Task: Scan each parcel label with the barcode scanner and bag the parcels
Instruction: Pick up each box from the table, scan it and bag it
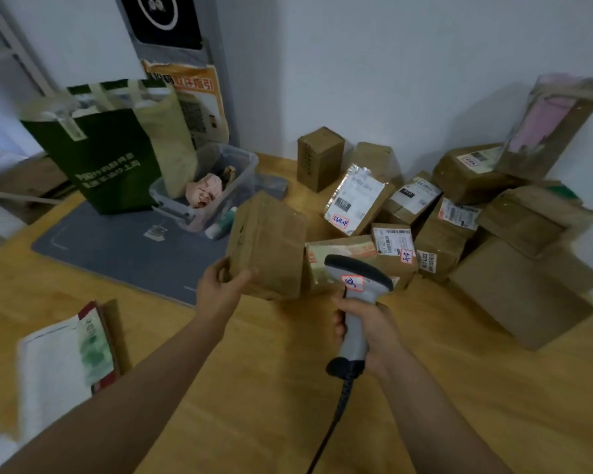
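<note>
My left hand (220, 289) grips a brown cardboard parcel (271, 244) by its near left corner and holds it tilted above the wooden table (254, 388). My right hand (370, 330) grips the handle of a grey barcode scanner (356, 289), whose dark head points away from me, just right of the held parcel. The scanner's black cable (336, 412) trails toward me. A green bag (103, 159) stands open at the back left. Several taped parcels (442, 227), some with white labels, are piled at the right.
A clear plastic bin (216, 189) with small items sits right of the bag, on a grey mat (127, 248). A white and green packet (65, 364) lies at the near left. The wall closes the back and right side.
</note>
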A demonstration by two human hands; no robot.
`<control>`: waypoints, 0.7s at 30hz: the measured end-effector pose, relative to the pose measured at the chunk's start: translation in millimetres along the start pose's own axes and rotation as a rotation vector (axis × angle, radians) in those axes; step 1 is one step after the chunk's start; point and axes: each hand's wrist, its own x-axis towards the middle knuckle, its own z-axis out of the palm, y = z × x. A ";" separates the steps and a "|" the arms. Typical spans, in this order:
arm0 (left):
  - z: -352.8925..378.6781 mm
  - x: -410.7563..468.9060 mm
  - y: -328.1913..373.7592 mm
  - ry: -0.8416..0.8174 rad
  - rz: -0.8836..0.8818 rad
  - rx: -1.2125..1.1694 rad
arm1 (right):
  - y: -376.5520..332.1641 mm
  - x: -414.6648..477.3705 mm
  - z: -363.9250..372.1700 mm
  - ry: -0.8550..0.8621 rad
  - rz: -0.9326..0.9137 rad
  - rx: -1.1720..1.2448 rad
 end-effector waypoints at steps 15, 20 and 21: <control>-16.6 -89.7 -52.4 0.004 -0.023 0.656 | 46.1 -51.1 -36.1 0.042 0.068 -0.073; 12.2 -96.1 -42.2 -0.044 -0.097 1.056 | 43.8 -57.3 -34.9 0.009 0.052 -0.116; 10.7 -92.9 -41.0 -0.030 -0.083 1.064 | 42.9 -58.2 -35.4 0.001 0.047 -0.121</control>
